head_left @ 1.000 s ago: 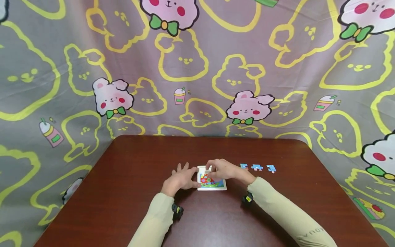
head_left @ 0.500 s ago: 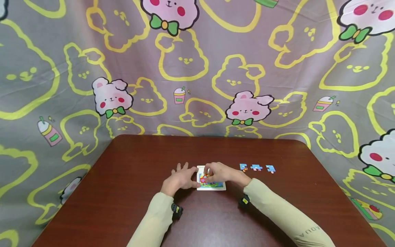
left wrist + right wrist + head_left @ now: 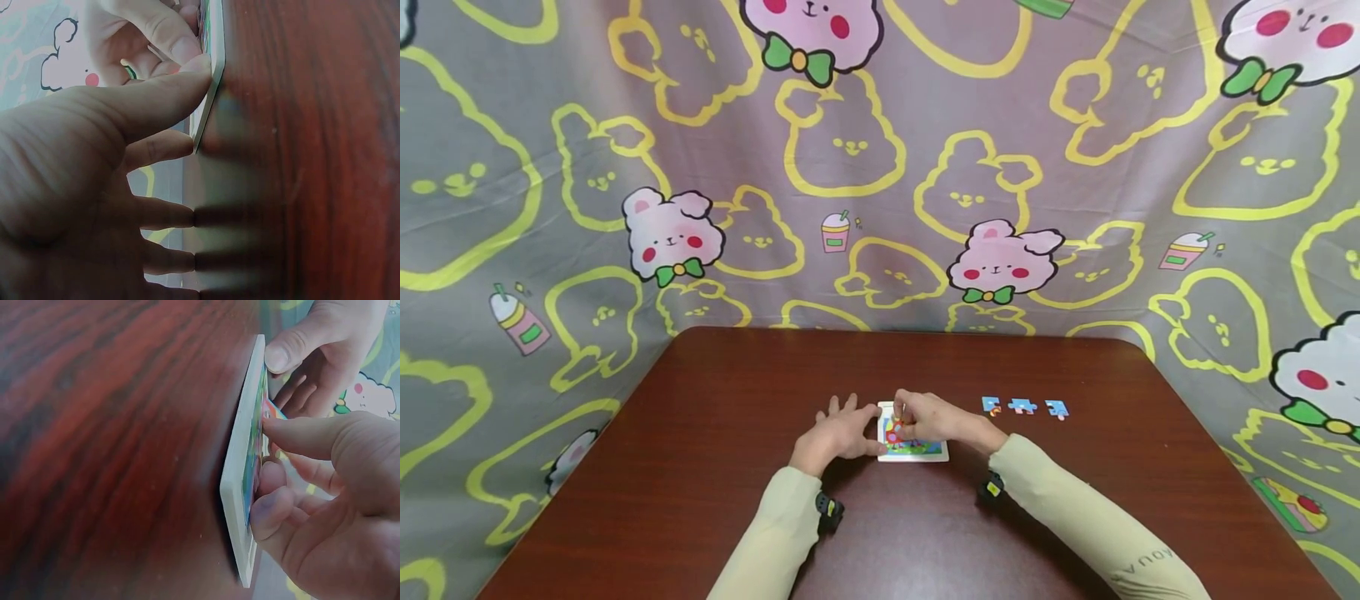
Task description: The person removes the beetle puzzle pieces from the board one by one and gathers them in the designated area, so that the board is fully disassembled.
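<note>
A small white-framed jigsaw puzzle (image 3: pixel 914 457) with a colourful picture lies flat on the table between both hands. My left hand (image 3: pixel 835 435) is spread at its left side. Its thumb (image 3: pixel 187 81) presses the frame's edge, while the other fingertips reach down to the tabletop. Over the upper part of the picture, my right hand (image 3: pixel 936 417) pinches a puzzle piece (image 3: pixel 275 411) between thumb and fingers. That piece stands tilted against the picture in the right wrist view. Fingers hide much of the piece and the picture below it.
Three loose blue puzzle pieces lie right of the board: a left one (image 3: pixel 992 405), a middle one (image 3: pixel 1022 406) and a right one (image 3: pixel 1057 409). The brown table (image 3: pixel 760 367) ends at a patterned cloth (image 3: pixel 880 217) behind it.
My right hand has lowered the pinched piece onto the upper left of the puzzle and shifted slightly left. The left hand stays in place.
</note>
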### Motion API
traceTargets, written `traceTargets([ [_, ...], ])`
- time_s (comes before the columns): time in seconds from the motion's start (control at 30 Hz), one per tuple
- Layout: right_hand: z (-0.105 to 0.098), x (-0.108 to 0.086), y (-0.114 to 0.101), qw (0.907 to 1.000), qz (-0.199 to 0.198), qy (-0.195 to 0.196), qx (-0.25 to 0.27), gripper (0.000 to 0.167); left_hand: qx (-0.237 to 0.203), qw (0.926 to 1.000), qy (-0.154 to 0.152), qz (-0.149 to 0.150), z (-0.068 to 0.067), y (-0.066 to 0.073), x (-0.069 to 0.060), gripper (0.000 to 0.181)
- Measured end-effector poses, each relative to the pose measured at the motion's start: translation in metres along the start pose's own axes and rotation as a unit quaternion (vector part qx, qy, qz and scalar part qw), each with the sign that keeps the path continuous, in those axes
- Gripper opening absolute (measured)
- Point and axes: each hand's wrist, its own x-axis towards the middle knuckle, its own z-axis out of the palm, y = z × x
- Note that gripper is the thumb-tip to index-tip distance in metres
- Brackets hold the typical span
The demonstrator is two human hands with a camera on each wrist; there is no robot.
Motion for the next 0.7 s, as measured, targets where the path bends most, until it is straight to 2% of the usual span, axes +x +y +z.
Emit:
traceTargets([
  [0.13, 0.0011, 0.0003, -0.0006, 0.9999, -0.002, 0.0, 0.011, 0.023, 0.0, 1.0, -0.001, 0.001, -0.0003, 0.0003, -0.0005, 0.066],
  [0.3, -0.0005, 0.0013, -0.003, 0.9997, -0.008, -0.022, 0.0, 0.011, 0.0, 1.0, 0.003, 0.003, -0.0012, 0.001, -0.0012, 0.064],
  [0.53, -0.0033, 0.0017, -0.0028, 0.9984, -0.036, -0.043, -0.006, 0.016, 0.003, 1.0, -0.002, -0.001, -0.0025, 0.0017, -0.0032, 0.064],
  [0.7, -0.0066, -0.0027, 0.0, 0.9983, -0.037, -0.045, 0.008, 0.016, 0.007, 1.0, -0.001, -0.001, -0.0026, 0.0016, -0.0035, 0.063],
])
